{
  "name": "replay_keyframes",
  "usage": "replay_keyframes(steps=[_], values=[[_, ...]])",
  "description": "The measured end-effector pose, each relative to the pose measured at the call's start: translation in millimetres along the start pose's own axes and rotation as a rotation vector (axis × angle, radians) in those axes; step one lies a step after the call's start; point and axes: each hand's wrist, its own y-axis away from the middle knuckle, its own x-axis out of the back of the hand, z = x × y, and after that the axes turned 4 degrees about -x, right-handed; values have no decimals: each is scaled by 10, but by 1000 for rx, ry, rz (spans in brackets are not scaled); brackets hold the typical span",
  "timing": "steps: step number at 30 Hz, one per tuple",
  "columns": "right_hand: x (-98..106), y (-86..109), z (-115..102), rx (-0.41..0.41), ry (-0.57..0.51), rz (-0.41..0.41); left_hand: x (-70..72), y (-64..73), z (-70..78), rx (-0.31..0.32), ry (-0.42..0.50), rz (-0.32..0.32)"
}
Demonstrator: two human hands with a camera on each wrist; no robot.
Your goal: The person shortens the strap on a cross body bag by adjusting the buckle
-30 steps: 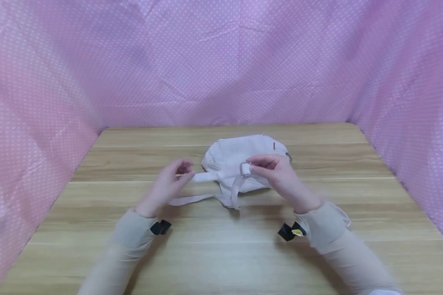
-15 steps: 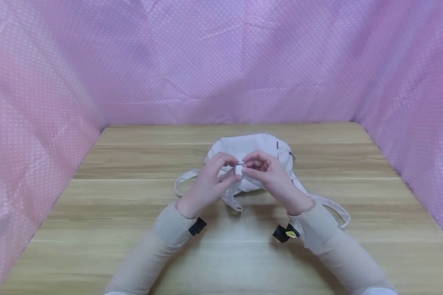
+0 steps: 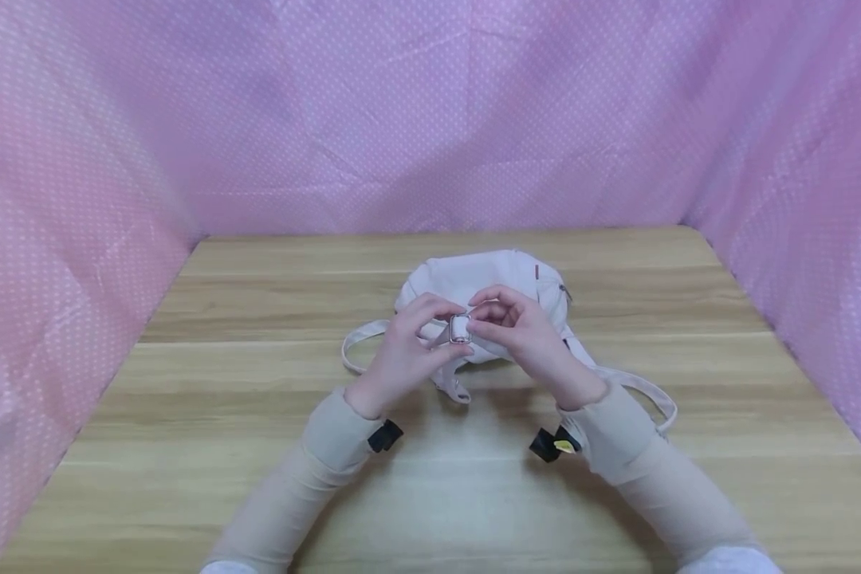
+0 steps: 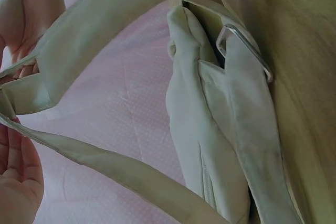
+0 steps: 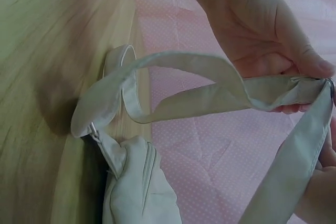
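Note:
In the head view, a small off-white bag (image 3: 466,271) lies on the table with its straps loose. My left hand (image 3: 402,347) pinches a silver metal strap buckle (image 3: 461,341) between thumb and fingers, held up in front of the bag. On the buckle's other side, my right hand (image 3: 522,333) pinches the white strap, thumb right at the buckle's frame. The left wrist view shows the strap (image 4: 100,30) rising from the bag in a broad loop. A second metal ring (image 4: 247,48) sits low on the strap by the bag.
Strap loops spread over the wooden table (image 3: 258,494), one left loop (image 3: 350,351) and one right loop (image 3: 649,389) beside the right sleeve. A pink dotted curtain (image 3: 430,119) encloses the back and sides. A black wrist device (image 3: 545,445) is on the right cuff.
My left hand has let go of the strap farther left and moved right to grip the buckle. My right hand has stayed at the buckle. Over the last half second both hands barely shift.

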Motion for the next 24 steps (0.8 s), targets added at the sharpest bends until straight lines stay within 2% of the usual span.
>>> replay_keyframes(steps=[7, 12, 15, 20, 24], values=[[184, 8, -13, 99, 148, -3, 66, -17, 72, 76, 35, 9], [239, 30, 48, 74, 248, -104, 115, 3, 114, 195, 45, -7], [243, 27, 83, 69, 289, -153, 146, 8, 121, 240, 56, -19], [260, 47, 92, 69, 333, -149, 194, 27, 117, 253, 75, -62], [257, 69, 82, 52, 346, -153, 232, 66, 118, 235, 70, -93]])
